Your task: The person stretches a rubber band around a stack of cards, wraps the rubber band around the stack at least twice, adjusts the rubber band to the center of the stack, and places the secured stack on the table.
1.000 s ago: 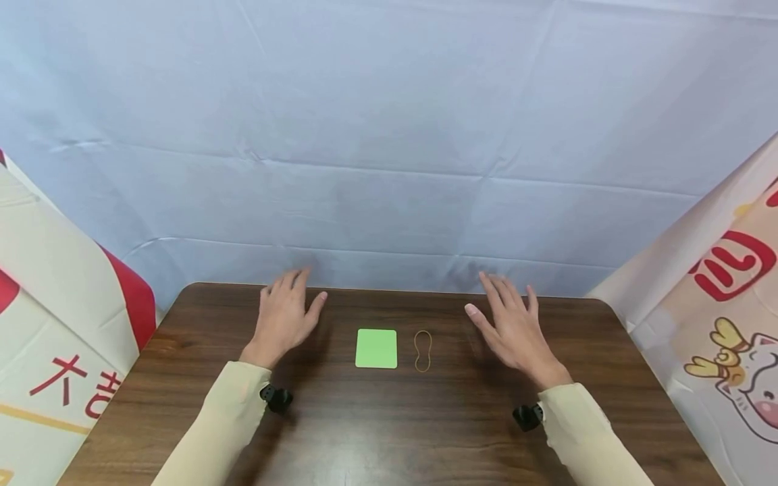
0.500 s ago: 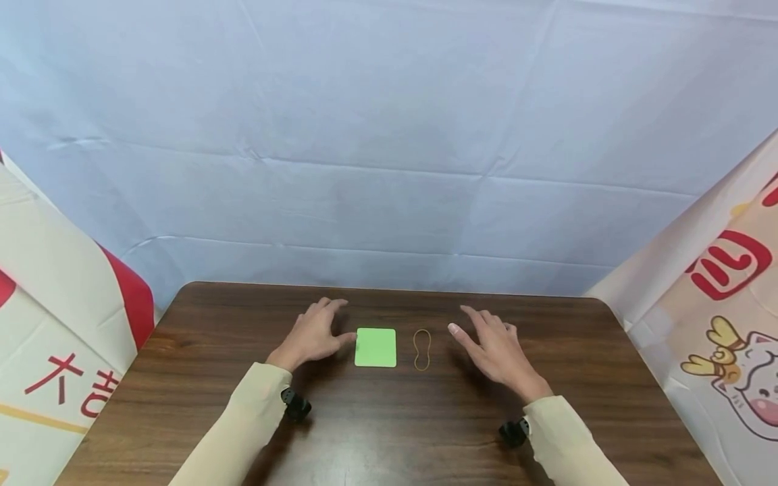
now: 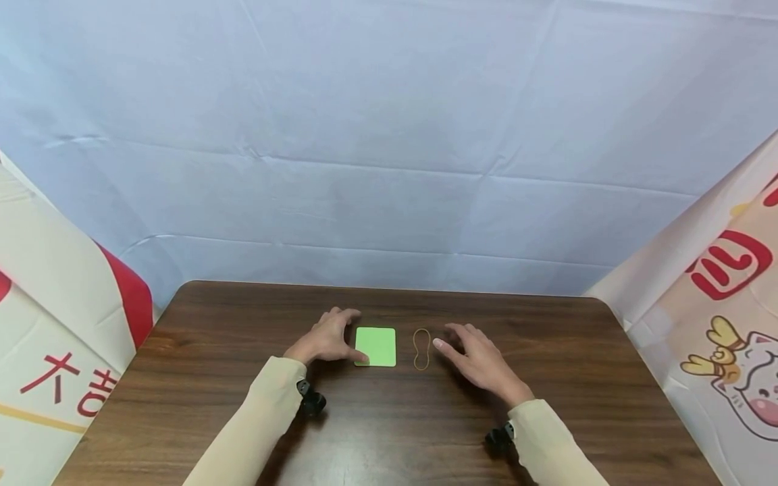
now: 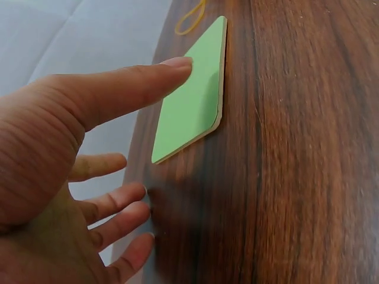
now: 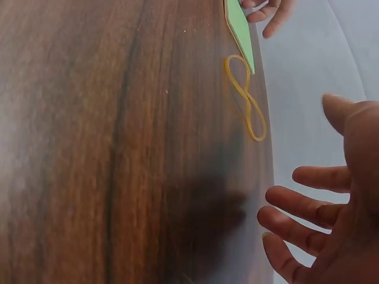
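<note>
A thin square card, light green with rounded corners (image 3: pixel 378 345), lies flat on the dark wooden table. Just right of it lies a yellow rubber band (image 3: pixel 415 347), pinched in at the middle. My left hand (image 3: pixel 328 339) is at the card's left side, its thumb (image 4: pixel 148 81) over the green face and the other fingers spread beyond the edge. In the left wrist view the card (image 4: pixel 192 89) shows a pale, layered edge. Right of the rubber band (image 5: pixel 246 97), my right hand (image 3: pixel 480 361) is held with fingers apart and holds nothing.
The wooden table (image 3: pixel 389 432) ends at a pale blue cloth backdrop (image 3: pixel 389 202). Printed cloths hang at the left (image 3: pixel 61 324) and right (image 3: pixel 717 324). A black wrist camera sits on each wrist, at the left (image 3: pixel 312 399) and right (image 3: pixel 500 440).
Both hands have moved inward and nearer the body. The left thumb has come over the card's lower left part, and the right hand has come close to the rubber band. Card and band have stayed put.
</note>
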### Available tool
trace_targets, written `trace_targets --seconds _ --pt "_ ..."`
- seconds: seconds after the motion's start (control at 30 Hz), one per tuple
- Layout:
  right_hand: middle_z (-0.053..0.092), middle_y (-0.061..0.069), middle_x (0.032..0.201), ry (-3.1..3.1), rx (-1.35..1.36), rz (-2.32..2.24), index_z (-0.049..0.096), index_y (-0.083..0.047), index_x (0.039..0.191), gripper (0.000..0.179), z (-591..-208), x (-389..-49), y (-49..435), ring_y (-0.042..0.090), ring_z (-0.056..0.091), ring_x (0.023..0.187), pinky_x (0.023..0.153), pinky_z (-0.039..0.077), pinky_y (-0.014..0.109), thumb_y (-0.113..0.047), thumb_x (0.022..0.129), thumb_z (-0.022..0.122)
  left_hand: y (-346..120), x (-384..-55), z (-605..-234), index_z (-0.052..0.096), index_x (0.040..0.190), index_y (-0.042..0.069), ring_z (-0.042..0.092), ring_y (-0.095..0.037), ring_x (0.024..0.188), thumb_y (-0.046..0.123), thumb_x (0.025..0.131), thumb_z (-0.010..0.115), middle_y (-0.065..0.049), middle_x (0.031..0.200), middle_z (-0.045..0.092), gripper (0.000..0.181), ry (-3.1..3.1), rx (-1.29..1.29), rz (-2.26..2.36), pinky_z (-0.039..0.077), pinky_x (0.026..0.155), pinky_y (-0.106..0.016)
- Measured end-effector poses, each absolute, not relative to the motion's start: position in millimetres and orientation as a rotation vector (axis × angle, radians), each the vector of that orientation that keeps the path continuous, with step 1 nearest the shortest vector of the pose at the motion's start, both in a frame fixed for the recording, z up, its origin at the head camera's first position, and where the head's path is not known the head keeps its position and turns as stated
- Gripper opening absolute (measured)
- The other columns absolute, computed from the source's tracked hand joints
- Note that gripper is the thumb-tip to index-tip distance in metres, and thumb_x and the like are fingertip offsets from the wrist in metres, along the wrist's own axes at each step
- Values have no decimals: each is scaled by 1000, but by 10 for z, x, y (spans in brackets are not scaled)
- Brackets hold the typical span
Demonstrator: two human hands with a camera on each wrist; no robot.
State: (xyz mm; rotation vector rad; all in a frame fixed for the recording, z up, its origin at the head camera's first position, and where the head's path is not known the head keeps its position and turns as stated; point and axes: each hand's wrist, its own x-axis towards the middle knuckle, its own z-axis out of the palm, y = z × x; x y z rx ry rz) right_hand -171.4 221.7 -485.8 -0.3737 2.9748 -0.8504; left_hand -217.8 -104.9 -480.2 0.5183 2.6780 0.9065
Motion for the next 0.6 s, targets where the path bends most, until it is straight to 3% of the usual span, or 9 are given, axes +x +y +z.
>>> trace_targets --seconds 0.27,0.6 --pt "60 11 124 2953 -376 -823 57 -6 141 65 -4911 -1770 2161 28 57 113 95 47 53 -52 97 65 -962 -2210 -4810 50 147 6 44 -36 119 35 65 98 -16 132 46 100 2674 515 847 40 97 -54" --pt "60 11 118 2962 -395 -812 58 -5 139 60 -4914 -1825 2113 27 56 107 91 48 50 -44 96 69 -868 -2244 -4766 58 135 12 39 -29 102 24 62 100 -10 118 45 85 2666 463 744 37 87 -46"
